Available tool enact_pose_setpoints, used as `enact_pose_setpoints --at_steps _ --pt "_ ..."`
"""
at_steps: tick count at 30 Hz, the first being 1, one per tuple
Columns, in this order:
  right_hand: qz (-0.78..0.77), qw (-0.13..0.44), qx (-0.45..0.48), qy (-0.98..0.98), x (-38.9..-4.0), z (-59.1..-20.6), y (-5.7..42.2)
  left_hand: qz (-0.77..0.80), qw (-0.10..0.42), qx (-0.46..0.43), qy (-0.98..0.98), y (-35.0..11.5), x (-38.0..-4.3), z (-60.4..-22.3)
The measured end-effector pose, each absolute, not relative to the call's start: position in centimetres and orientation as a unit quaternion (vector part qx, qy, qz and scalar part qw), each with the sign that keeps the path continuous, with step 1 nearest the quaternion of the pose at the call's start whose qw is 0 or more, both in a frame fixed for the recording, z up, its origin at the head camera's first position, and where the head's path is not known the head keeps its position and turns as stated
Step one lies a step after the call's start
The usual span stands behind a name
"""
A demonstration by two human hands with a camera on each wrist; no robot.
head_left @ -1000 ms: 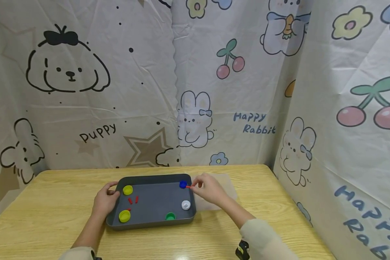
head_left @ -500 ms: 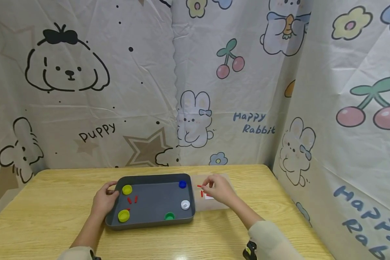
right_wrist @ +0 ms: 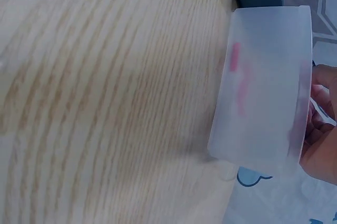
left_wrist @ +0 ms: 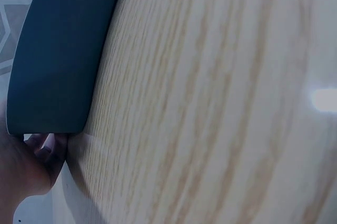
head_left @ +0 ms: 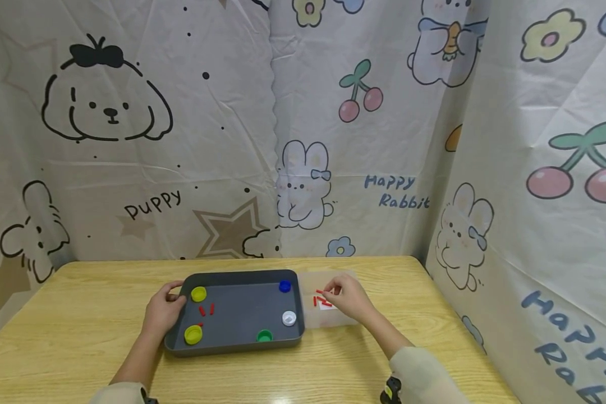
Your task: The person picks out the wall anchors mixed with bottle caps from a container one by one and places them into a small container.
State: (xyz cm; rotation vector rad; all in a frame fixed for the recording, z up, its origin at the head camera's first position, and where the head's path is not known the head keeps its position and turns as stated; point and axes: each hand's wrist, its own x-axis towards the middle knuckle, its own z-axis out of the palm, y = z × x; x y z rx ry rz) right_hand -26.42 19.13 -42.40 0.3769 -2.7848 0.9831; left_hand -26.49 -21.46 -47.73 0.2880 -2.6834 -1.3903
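Note:
The dark grey rectangular tray (head_left: 237, 349) lies on the table, its left end gripped by my left hand (head_left: 163, 310); in the left wrist view, that hand's fingers (left_wrist: 52, 153) sit at the tray's end wall. Over a translucent plastic box (head_left: 328, 322) on the tray's right, my right hand (head_left: 349, 297) pinches a small red stick (head_left: 320, 291) at the fingertips. Several more red sticks (head_left: 326, 304) lie below it inside the box, next to a white patch. From the right wrist view, the box wall (right_wrist: 268, 87) partly covers my right hand.
Inside the tray are a blue cap (head_left: 285, 286), a white cap (head_left: 289, 318), a green cap (head_left: 265, 335) and two yellow caps (head_left: 198, 294). A few red sticks (head_left: 212, 309) lie near the yellow ones. A printed curtain (head_left: 222, 168) hangs behind the wooden table (head_left: 101, 297).
My right hand has moved right from beside the blue cap to over the translucent box, carrying the red stick. My left hand has stayed on the tray.

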Motion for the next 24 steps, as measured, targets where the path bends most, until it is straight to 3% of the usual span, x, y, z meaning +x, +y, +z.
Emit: enact_pose_setpoints --at_steps 24 --pt "0.331 0.073 0.098 -0.936 -27.0 -43.6 19.7 -0.46 0.05 0.097 -0.881 -21.4 -26.4 -47.6"
